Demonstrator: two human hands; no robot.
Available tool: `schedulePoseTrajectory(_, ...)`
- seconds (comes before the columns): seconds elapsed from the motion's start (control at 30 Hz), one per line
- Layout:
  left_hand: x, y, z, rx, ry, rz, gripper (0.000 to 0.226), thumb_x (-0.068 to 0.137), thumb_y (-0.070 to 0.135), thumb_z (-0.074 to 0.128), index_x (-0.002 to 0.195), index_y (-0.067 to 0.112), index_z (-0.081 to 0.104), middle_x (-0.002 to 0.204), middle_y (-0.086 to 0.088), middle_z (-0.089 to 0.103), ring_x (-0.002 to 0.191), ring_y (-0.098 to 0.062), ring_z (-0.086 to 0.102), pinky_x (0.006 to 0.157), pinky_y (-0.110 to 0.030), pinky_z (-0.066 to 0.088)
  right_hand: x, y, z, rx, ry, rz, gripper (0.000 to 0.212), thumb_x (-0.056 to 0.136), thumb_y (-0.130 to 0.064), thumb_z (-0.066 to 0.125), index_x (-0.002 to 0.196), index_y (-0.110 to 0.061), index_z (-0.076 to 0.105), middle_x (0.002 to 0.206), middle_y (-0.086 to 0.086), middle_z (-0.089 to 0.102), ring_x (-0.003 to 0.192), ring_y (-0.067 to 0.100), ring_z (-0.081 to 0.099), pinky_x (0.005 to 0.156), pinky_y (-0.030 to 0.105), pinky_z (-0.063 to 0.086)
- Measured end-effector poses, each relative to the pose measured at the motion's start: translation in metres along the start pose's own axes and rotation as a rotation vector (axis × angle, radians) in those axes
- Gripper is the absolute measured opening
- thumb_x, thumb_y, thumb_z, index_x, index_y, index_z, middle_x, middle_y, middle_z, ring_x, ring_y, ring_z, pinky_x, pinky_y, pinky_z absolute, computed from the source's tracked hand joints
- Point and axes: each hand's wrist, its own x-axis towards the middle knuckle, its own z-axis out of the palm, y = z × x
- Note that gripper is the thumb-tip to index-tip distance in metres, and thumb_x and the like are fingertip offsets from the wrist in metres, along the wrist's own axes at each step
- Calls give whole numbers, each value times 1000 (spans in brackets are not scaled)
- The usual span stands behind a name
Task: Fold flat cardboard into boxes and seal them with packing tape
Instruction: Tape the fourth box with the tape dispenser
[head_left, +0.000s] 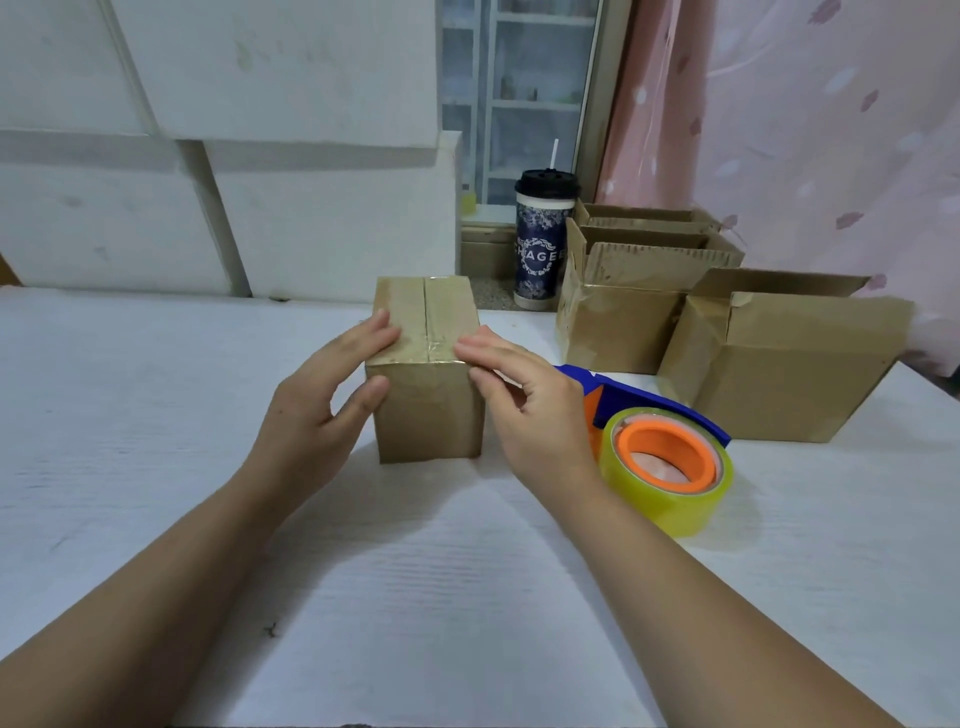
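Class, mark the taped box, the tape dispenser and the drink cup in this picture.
taped box (426, 410): head view, on its bare front face.
tape dispenser (662, 457): head view, on the orange hub of its roll.
drink cup (540, 249): head view, on its patterned side.

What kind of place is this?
Probably a room at home used for packing: a pink curtain by a window, a drink cup, cardboard boxes and a tape dispenser on the table.
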Motion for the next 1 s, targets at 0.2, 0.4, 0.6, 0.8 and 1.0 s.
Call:
schedulePoseTrajectory(0.2,5,-3,2,12,65,-20,35,87,25,53,119,38,56,124,44,46,121,9,43,102,-14,33,4,3,3,-3,27,-2,25,86,2,61,104,-10,74,107,-10,66,115,-3,53,101,11,37)
schedulePoseTrajectory(0.4,3,-1,0,8,20,-38,44,80,51,51,123,49,48,132,42,40,119,4,39,98,-29,36,0,2,2,-49,-12,-25,28,89,1,57,110,-12,71,117,-4,66,121,-1,50,103,11,34)
schedulePoseTrajectory(0.6,2,2,4,18,94,-66,35,84,46,43,119,47,51,124,48,42,110,11,41,93,-22,37,-1,1,1,-45,-44,-5,34,88,4,54,113,-14,69,118,-11,62,124,-5,46,105,12,34)
schedulePoseTrajectory(0.8,2,3,0,-26,53,-89,35,84,42,50,119,44,54,127,42,45,118,6,42,98,-19,36,-1,-2,0,-26,-44,26,30,88,-1,59,112,-15,70,117,-14,61,123,-7,46,105,15,36)
schedulePoseTrajectory(1.0,2,5,0,-197,17,-128,36,88,18,48,116,38,58,125,39,48,124,9,43,103,-10,32,3,-2,-6,43,-125,109,36,92,7,49,113,-14,70,120,-13,60,122,-10,45,103,8,32)
